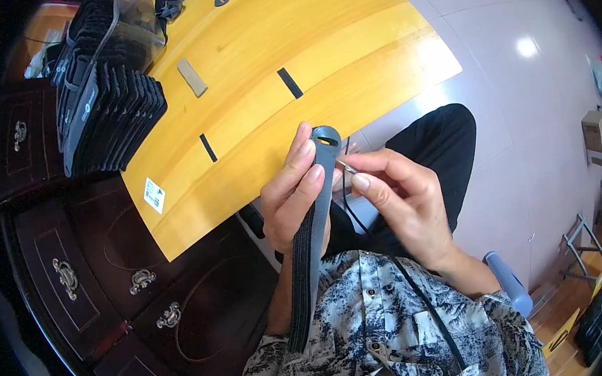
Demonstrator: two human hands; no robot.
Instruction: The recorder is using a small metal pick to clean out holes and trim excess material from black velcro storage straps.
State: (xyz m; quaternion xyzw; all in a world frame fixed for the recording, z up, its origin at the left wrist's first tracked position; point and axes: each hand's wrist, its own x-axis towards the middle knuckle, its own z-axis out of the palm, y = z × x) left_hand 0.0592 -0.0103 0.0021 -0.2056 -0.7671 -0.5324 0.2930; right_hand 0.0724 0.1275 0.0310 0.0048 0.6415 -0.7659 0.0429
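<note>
**Strap bundle held upright, thin tool at its slotted tip**

In the head view we see our left hand (293,201) closed around a bundle of long dark grey straps (311,251), fingers wrapped along its side, thumb hidden behind. The bundle stands nearly upright in front of our patterned shirt (382,323), and its rounded top end carries a small slot. Our right hand (405,204) pinches a thin metal tool (346,165) between thumb and forefinger, its tip right at the bundle's top end; we cannot tell whether it touches, since the tool is tiny here. A thin black cord (361,229) trails down from near it across the shirt.

Beyond the hands lies a yellow wooden board (289,40) on a dark carved cabinet (111,288). On the board's left edge sits a stack of similar dark straps (108,115), well apart from the hands.
</note>
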